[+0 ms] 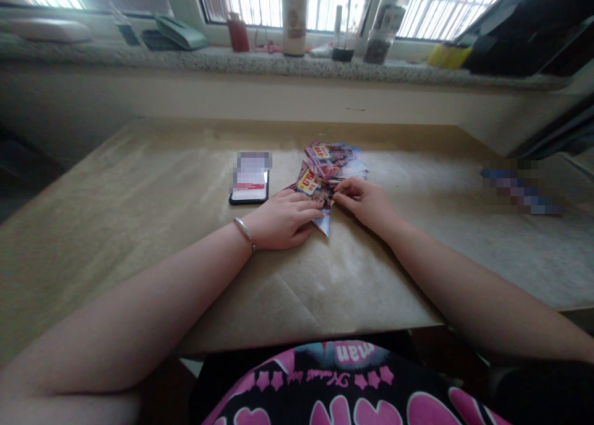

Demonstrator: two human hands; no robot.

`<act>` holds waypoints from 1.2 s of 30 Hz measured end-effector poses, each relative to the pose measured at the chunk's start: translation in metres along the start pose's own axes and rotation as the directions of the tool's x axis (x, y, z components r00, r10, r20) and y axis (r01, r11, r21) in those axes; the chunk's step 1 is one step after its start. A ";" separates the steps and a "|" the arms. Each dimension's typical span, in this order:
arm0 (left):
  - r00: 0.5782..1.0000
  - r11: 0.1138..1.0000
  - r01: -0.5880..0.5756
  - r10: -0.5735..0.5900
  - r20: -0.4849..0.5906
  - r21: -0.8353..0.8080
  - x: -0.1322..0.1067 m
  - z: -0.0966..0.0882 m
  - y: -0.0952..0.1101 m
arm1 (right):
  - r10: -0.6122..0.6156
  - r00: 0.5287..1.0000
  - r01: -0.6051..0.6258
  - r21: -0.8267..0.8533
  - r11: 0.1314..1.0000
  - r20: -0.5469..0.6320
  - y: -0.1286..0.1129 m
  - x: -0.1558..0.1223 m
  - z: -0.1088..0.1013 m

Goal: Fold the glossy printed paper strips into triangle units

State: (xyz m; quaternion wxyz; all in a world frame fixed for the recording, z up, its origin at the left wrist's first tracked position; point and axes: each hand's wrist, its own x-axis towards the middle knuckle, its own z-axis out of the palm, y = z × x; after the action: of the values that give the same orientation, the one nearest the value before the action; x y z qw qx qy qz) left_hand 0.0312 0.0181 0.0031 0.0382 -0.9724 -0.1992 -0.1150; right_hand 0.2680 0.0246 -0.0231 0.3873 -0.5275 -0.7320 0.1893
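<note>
My left hand lies flat across a colourful printed leaflet, its fingers stretched out and pressing on the paper. The leaflet has a yellow label with red figures, and a pale corner points toward me. At its right edge my right hand is closed in a pinch, thumb against fingertips; the paper's edge between them is partly hidden. Just beyond both hands lies a loose pile of similar leaflets, fanned and overlapping. A silver bracelet circles my left wrist.
A phone with a lit screen lies left of the leaflets on the table. A blurred flat item rests at the far right. Bottles and containers, including a red one, line the stone windowsill.
</note>
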 end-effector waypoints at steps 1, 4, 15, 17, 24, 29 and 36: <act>1.000 1.000 -0.004 0.004 -0.002 0.001 0.000 0.000 0.000 | 0.010 1.000 -0.010 0.012 1.000 0.000 0.002 0.001 0.001; 0.999 0.999 -0.034 0.034 -0.021 -0.004 0.001 0.000 -0.001 | 0.022 1.000 -0.022 0.026 0.999 -0.001 0.004 0.002 0.003; 0.999 0.998 -0.048 0.048 -0.018 -0.039 0.001 0.002 -0.002 | 0.098 0.991 -0.082 0.160 0.984 -0.093 0.000 0.003 0.004; 0.998 0.997 -0.055 0.054 -0.021 -0.048 0.002 0.002 -0.003 | 0.115 0.989 -0.093 0.205 0.974 -0.096 0.000 0.003 0.005; 0.996 0.992 -0.086 0.083 -0.033 -0.094 0.001 0.004 -0.003 | 0.176 0.977 -0.139 0.261 0.955 -0.124 -0.006 0.001 0.007; 0.995 0.991 -0.094 0.092 -0.028 -0.093 0.000 0.004 -0.004 | 0.239 0.970 -0.241 0.264 0.934 0.039 -0.004 0.004 0.006; 0.998 0.993 -0.066 0.066 -0.006 -0.096 0.001 0.005 -0.004 | 0.195 0.979 -0.199 0.083 0.977 0.055 -0.010 0.003 0.003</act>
State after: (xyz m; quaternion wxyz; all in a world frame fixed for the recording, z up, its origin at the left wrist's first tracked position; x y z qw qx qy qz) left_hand 0.0320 0.0227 -0.0014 -0.0047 -0.9790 -0.1612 -0.1244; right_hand 0.2588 0.0243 -0.0175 0.3724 -0.5753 -0.6759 0.2710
